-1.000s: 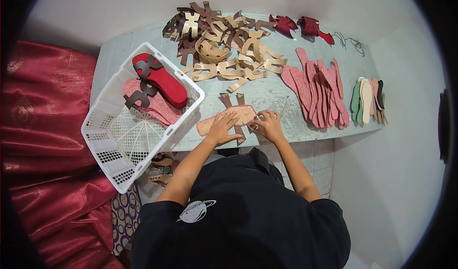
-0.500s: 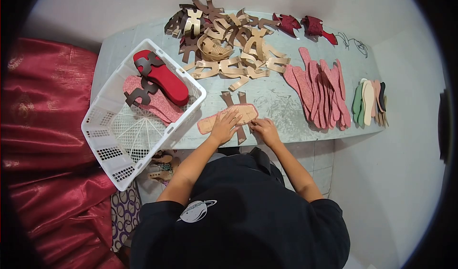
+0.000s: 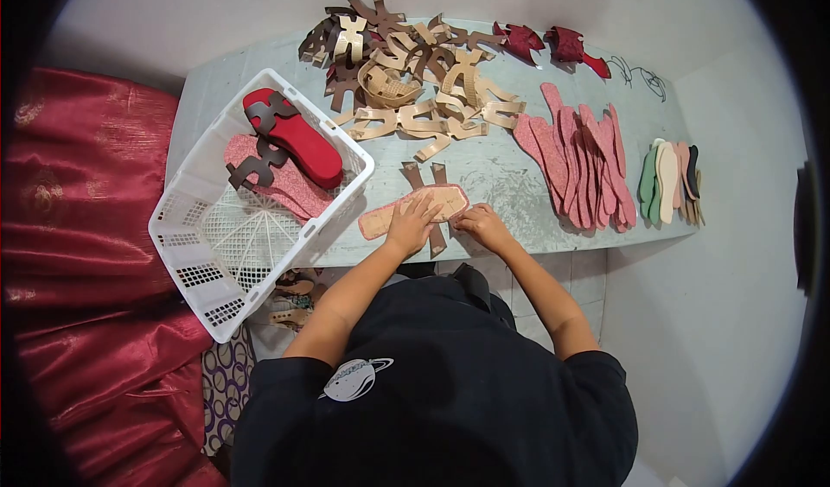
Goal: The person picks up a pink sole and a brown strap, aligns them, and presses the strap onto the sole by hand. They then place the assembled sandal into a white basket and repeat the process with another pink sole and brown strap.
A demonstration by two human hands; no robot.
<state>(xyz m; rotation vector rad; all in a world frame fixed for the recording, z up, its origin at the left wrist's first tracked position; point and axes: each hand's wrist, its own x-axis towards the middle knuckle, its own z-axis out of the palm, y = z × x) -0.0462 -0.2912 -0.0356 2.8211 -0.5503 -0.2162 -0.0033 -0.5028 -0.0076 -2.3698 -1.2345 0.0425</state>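
Note:
A sandal insole [image 3: 379, 222] with a tan underside and pink edge lies on the table's near side. Brown strap ends [image 3: 438, 174] stick out beyond its far edge, and another strap end [image 3: 437, 243] shows on the near side. My left hand [image 3: 411, 222] rests on the middle of the insole, fingers stretched out flat. At the insole's right end, my right hand [image 3: 482, 225] has its fingers pinched together close to the rim. Whatever is between those fingertips is hidden.
A white plastic basket [image 3: 285, 267] with sandals stands at left. Tan and brown straps [image 3: 406, 120] are piled at the back. Pink soles [image 3: 566, 167] stand in a row at right, beside coloured sole pieces [image 3: 666, 180]. Dark red straps [image 3: 566, 46] lie at the far edge.
My right hand has shifted slightly along the insole's right end, its fingers drawn closer together. My left hand stays flat on the insole.

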